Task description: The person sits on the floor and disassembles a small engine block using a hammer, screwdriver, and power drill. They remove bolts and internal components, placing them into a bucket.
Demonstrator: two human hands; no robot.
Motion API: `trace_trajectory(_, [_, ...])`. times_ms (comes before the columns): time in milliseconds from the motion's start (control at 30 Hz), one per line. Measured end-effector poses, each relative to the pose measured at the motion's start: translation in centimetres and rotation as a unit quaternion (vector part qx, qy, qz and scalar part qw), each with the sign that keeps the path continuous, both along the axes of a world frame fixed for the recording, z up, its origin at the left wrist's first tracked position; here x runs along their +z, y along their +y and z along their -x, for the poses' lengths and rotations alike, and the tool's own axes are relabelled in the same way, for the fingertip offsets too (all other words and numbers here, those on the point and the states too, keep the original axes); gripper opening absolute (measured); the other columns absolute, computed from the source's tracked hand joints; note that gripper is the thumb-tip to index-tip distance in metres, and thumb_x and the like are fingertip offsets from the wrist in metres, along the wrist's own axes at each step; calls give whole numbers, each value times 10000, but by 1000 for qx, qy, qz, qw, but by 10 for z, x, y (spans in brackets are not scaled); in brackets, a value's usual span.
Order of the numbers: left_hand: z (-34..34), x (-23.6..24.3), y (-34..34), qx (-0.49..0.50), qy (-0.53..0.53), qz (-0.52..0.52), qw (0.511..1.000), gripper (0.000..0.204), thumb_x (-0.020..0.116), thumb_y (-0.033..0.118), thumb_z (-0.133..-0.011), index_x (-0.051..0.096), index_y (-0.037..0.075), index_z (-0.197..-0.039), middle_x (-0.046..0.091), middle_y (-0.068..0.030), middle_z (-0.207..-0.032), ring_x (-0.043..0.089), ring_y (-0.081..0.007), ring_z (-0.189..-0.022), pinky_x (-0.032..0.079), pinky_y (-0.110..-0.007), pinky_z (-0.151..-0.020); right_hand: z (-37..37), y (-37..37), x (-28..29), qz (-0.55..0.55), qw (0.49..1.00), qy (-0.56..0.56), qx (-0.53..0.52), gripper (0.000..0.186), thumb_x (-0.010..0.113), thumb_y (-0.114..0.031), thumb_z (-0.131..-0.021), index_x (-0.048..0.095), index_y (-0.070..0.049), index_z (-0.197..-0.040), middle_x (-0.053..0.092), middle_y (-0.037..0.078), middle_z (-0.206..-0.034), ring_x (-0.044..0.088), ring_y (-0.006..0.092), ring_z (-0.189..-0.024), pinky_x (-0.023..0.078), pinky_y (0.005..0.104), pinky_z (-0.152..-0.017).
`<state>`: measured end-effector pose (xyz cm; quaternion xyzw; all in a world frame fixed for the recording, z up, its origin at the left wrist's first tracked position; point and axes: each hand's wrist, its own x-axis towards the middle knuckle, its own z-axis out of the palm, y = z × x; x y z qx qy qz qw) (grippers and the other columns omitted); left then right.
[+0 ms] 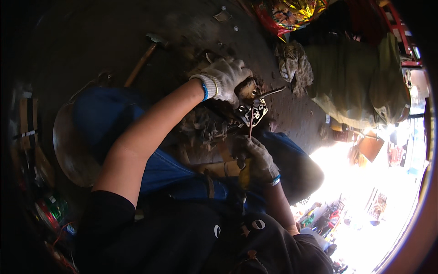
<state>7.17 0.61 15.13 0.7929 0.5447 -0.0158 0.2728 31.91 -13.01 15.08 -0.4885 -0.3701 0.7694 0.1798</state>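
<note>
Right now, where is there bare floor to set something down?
Floor looks bare between the hammer and the small scraps at the top, and between the right knee and the crumpled cloth. Crowded: around the metal part, with the left hand and right hand.

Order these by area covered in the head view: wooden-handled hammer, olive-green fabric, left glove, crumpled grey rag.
1. Olive-green fabric
2. Left glove and crumpled grey rag: too alike to rank
3. Wooden-handled hammer
</note>
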Motion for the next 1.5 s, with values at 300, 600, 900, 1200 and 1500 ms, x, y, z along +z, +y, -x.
trace_trajectory(300, [-47,-30,8,-116,30,-62,991,931,846,606,-668,489,162,-1404,575,-81,-1373,526,-264,-1321,344,-413,-1163,-34,-28,-20,40,996,-78,-25,397,445,-382,-1076,626,-34,-1135,707,83,-937,616,130,-661,505,267,-612])
trace_trajectory(600, [-58,-52,16,-164,76,-93,979,537,679,72,-776,563,146,-1295,626,-130,-1216,644,-263,-1074,500,-400,-976,-42,-25,-24,73,996,-33,-45,435,514,-392,-1052,595,-27,-1273,709,79,-1065,651,135,-879,532,275,-787])
trace_trajectory(900, [26,-61,20,-80,-212,-74,971,418,693,229,-773,645,137,-1178,662,-73,-1151,582,-299,-1114,420,-421,-1052,-30,-40,-16,32,993,-115,21,462,558,-400,-1037,583,-43,-1330,671,105,-1207,652,172,-1074,531,285,-925])
trace_trajectory(1200, [56,-80,20,121,-69,-18,990,291,567,157,-980,697,167,-1240,695,-88,-1187,631,-287,-1119,472,-381,-1030,23,0,-3,11,984,-127,125,507,517,-479,-1034,623,-43,-1272,686,142,-1043,653,206,-977,511,323,-861])
trace_trajectory(1500, [65,-109,24,360,-441,148,809,381,726,415,-884,779,52,-986,719,-30,-860,636,-141,-822,506,-305,-785,54,4,9,-61,966,-195,158,552,533,-495,-1021,627,-18,-1283,730,121,-1022,695,193,-951,537,316,-854])
